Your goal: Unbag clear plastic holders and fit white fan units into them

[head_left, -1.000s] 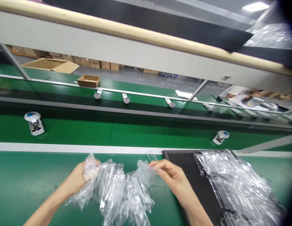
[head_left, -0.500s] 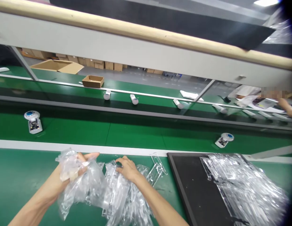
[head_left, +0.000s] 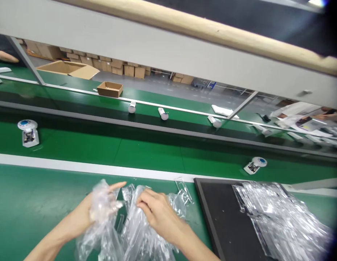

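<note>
Plastic wad (head_left: 101, 203) sat in your left hand (head_left: 82, 215), at the left of the work on the green desk (head_left: 35, 195). One finger of that hand pointed straight out to the right, while the others looked curled round the film; blur and glare hid exactly how they gripped. Keeping the wad gathered high in the palm probably suited the step best, since its trailing film could snag whatever lay beneath.

Next along, a heap of clear bags (head_left: 149, 243) lay on the desk between and below your hands. Your right hand (head_left: 160, 210) hung over its upper part, fingers pinching a fold of film. A pinch on one layer, drawn up gently, seemed the sound way to handle it; a harder tug risked dragging neighbouring bags along.

Just right of that hand, loose clear pieces (head_left: 184, 192) overlapped near the black tray (head_left: 217, 217), where your forearm needed care not to sweep them aside. Furthest right, a glossy pile (head_left: 282, 214) covered much of the tray, its pieces tightly overlapped and likely to slide if knocked.
</note>
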Demonstrator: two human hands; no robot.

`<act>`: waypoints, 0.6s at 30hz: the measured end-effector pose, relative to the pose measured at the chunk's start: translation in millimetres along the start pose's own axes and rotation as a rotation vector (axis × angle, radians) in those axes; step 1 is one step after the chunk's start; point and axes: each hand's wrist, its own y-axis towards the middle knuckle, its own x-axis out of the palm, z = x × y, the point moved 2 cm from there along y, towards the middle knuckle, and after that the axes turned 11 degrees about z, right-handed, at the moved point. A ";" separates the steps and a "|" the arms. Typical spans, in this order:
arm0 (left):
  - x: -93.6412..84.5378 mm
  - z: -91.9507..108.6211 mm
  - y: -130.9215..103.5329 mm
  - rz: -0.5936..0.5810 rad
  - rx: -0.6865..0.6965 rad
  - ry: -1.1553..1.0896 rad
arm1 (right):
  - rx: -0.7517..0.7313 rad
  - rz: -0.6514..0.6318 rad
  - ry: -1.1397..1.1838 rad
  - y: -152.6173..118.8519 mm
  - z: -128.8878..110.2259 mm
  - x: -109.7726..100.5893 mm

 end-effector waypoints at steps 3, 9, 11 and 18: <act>18.9 19.9 -3.7 -0.174 0.152 0.106 | -0.077 -0.022 -0.052 -5.1 -25.5 -11.6; 26.5 25.5 -0.7 -0.103 0.190 0.151 | 0.028 0.092 0.117 -5.4 -26.1 -13.1; 16.0 18.2 -0.6 -0.026 0.158 0.122 | 0.155 0.199 0.185 -4.4 -8.6 -14.5; -34.2 3.4 -3.8 0.382 0.016 -0.104 | 0.578 0.047 -0.127 -8.3 83.9 19.3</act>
